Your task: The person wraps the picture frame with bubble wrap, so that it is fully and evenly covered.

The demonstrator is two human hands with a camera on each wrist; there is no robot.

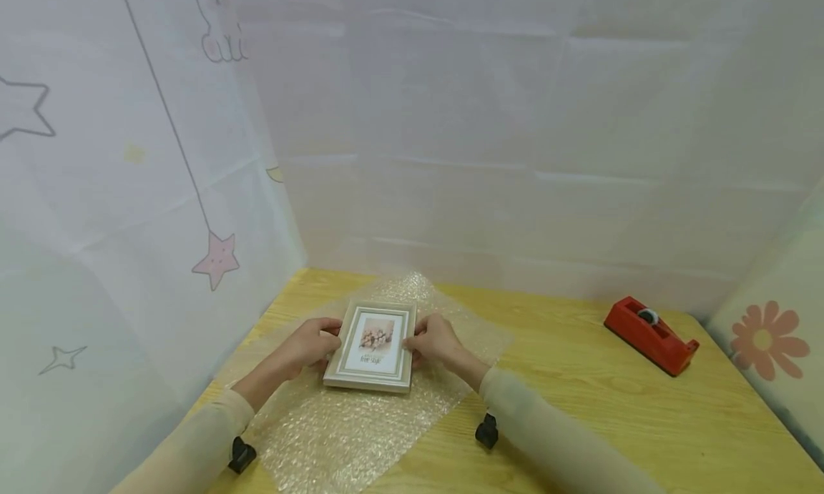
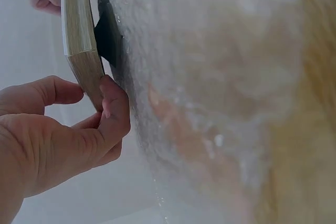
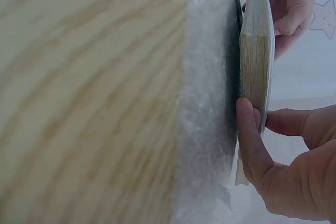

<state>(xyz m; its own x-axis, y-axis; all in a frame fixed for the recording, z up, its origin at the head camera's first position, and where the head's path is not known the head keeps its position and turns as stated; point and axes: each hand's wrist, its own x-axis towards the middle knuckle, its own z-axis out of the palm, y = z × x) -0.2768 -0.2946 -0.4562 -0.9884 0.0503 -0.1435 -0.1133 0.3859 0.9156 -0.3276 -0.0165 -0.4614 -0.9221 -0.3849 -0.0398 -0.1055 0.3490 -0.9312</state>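
Note:
A picture frame (image 1: pixel 372 340) with a pale silvery border faces up over a sheet of bubble wrap (image 1: pixel 335 437). My left hand (image 1: pixel 312 344) grips its left edge, thumb on top and fingers curled beneath. On the opposite edge my right hand (image 1: pixel 436 338) pinches the frame the same way. In the left wrist view a dark backing piece (image 2: pixel 106 35) angles down from the frame's underside toward the wrap. The right wrist view shows the frame's thick side (image 3: pixel 256 66) close over the bubble wrap.
A red tape dispenser (image 1: pixel 651 335) with a roll in it stands at the right of the wooden table (image 1: pixel 553 379). Printed fabric walls (image 1: pixel 450 158) enclose the back and both sides. Black wrist camera mounts hang under both sleeves.

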